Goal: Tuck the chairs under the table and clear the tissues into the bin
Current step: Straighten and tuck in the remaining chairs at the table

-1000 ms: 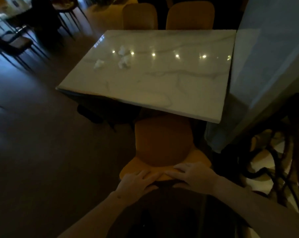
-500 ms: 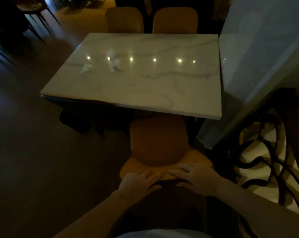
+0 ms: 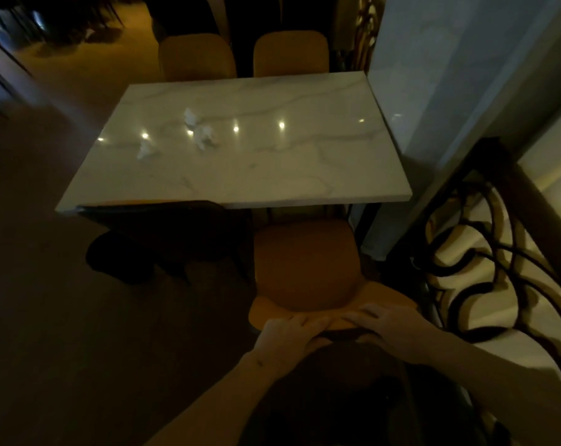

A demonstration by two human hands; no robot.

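Observation:
An orange chair stands at the near right side of the white marble table, its seat front just under the table edge. My left hand and my right hand both grip the top of its backrest. Three crumpled white tissues lie on the left part of the tabletop: one near the left edge, one toward the middle, one behind it. No bin is in view.
Two orange chairs stand at the table's far side. A dark chair sits under the near left edge. A pale wall panel and a dark ornate railing close off the right. Open floor lies to the left.
The view has shifted so the table and the orange chair sit further right in frame. Both hands keep their hold on the backrest, and the chair stays close to the table edge.

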